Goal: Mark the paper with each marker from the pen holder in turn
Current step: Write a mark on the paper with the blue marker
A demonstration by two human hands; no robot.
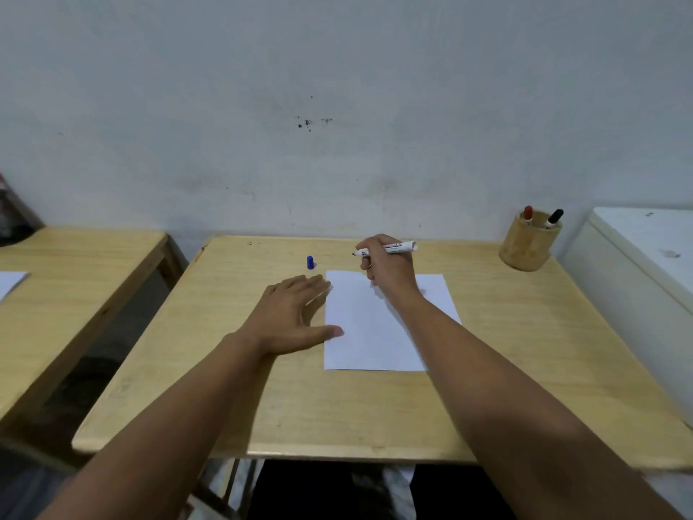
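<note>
A white sheet of paper (369,324) lies on the wooden desk (487,350). My right hand (388,264) holds an uncapped white marker (397,247) above the paper's far edge, tip pointing left. Its blue cap (310,262) stands on the desk, left of the paper's far corner. My left hand (290,317) lies flat with fingers spread, the thumb resting on the paper's left edge. At the desk's far right corner stands a round wooden pen holder (527,247) with a red-capped marker (528,213) and a black-capped marker (554,218) in it.
A second wooden table (75,264) stands to the left across a gap, with a sheet of paper (9,283) at its edge. A white cabinet (645,264) adjoins the desk on the right. A pale wall rises just behind the desk.
</note>
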